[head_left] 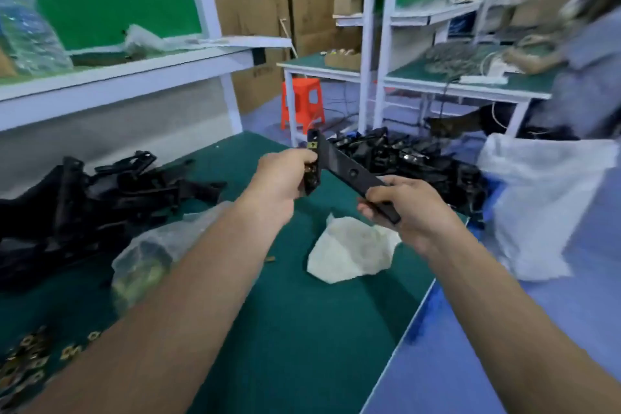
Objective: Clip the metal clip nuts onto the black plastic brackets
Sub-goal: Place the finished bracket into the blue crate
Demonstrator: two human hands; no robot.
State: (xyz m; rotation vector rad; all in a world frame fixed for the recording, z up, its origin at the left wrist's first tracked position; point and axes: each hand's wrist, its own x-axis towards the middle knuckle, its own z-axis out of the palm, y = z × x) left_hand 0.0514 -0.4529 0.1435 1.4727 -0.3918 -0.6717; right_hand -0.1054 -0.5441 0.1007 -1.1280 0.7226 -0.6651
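Observation:
Both hands hold one black plastic bracket in the air above the green mat. My left hand grips its upright cross end, where a brass-coloured clip nut sits on the edge just above my fingers. My right hand grips the long arm of the bracket at its near end. Loose metal clip nuts lie scattered at the mat's near left corner. A pile of black brackets lies to the left, another pile at the far right edge.
A clear bag with clip nuts lies under my left forearm. A crumpled white bag lies on the green mat. A large white sack stands right of the table. Another person's sleeve shows far right, and an orange stool stands beyond.

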